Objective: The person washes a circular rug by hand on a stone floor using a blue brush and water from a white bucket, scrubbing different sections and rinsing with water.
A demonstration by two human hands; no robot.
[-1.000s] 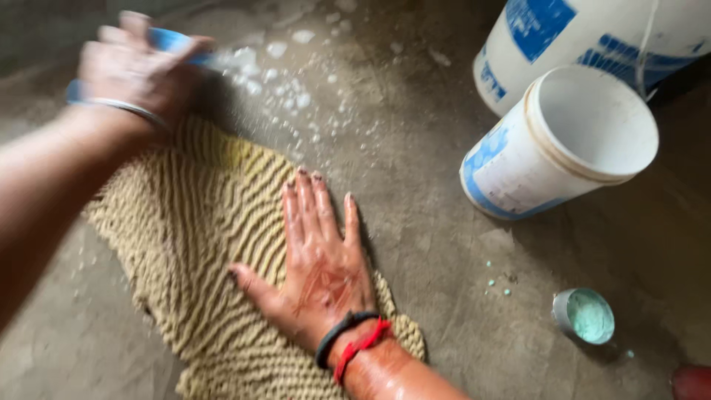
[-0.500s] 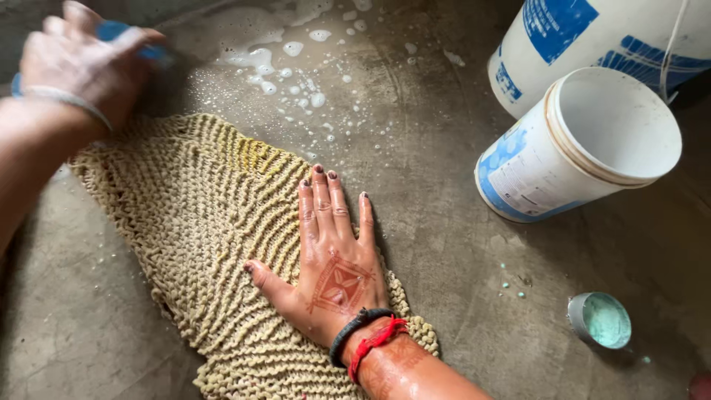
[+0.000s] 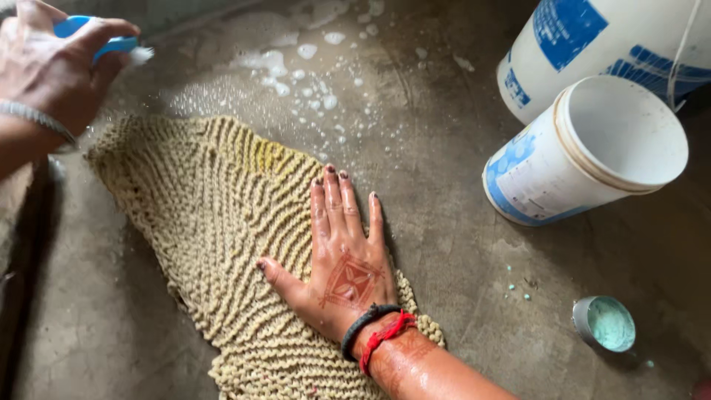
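Setting: household wash area, floor level. Evidence: bare wet cement floor (image 3: 459, 244); soap suds (image 3: 296, 63) up beyond the woven beige mat (image 3: 222, 215) spread flat on it; a white plastic bucket (image 3: 585, 152) tipped on its side right of the mat, a larger white bucket (image 3: 607, 44) behind it; small open tin of pale green powder (image 3: 606, 324) at lower right.

The right hand (image 3: 344, 270) is pressing flat on the mat (image 3: 215, 222). The left hand (image 3: 52, 70) is holding a blue brush (image 3: 104, 37) above the mat's far corner.
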